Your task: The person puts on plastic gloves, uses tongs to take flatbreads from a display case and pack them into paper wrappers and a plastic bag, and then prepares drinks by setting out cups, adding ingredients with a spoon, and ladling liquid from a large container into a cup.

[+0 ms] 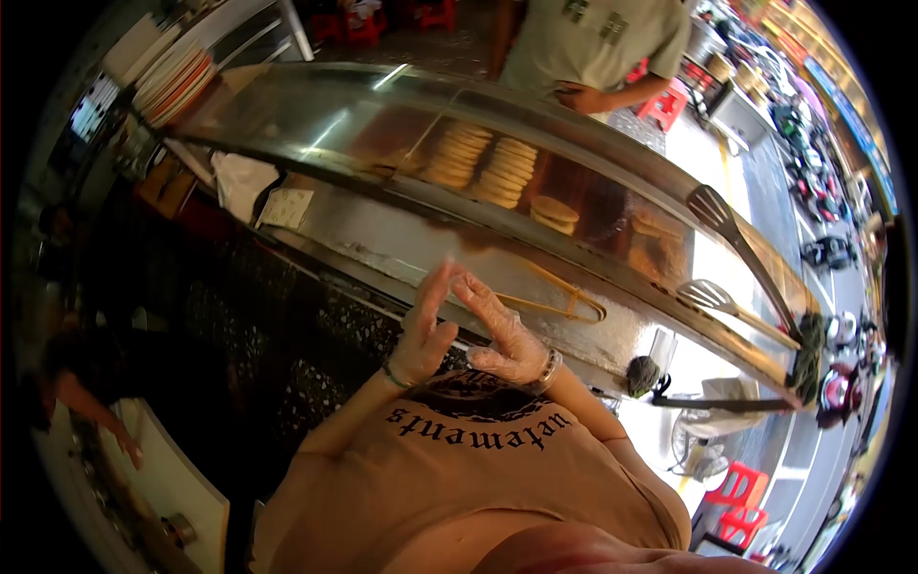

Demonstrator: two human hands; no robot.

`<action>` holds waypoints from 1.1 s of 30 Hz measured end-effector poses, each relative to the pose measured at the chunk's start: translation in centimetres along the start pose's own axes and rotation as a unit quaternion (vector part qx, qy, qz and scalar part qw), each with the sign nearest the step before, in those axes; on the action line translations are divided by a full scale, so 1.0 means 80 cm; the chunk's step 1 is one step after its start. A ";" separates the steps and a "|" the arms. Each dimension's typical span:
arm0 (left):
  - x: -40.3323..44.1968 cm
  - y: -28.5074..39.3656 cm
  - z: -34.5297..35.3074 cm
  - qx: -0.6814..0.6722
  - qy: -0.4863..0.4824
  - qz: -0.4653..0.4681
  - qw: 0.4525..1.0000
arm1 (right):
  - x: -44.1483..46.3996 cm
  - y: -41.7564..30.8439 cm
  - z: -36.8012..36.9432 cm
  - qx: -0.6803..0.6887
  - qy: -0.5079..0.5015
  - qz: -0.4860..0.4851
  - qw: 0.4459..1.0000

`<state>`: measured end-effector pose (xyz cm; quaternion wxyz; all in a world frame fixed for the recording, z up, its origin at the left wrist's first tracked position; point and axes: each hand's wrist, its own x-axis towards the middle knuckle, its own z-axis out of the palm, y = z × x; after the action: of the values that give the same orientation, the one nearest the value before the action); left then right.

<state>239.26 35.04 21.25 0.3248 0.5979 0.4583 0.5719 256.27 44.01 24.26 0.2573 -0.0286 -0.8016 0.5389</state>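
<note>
My left hand [421,330] and my right hand [505,330] are raised in front of my chest, each in a thin clear plastic glove. Their fingers are stretched out and the fingertips come close together, with a gap between the palms. Nothing shows in either hand. Just beyond my right hand, a pair of brass-coloured tongs [585,308] lies on the pale metal worktop [382,251]. Behind the worktop, stacked flat round breads [505,172] stand in rows inside a glass-fronted case [325,120].
Two slotted turners [732,225] [712,295] rest along the case's right end. Stacked plates [177,86] stand at the far left. A person [598,48] is across the case, and a co-worker's arm [100,416] reaches in at left. Red stools [736,486] are at lower right.
</note>
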 end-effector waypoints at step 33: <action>0.133 0.367 -0.531 0.276 -0.109 0.746 0.596 | 0.332 -0.351 0.091 -0.302 0.136 -0.441 0.834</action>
<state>201.97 28.23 57.89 -0.3479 0.8501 -0.0503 0.3921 236.56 34.65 56.99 0.5529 0.1785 -0.8089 0.0900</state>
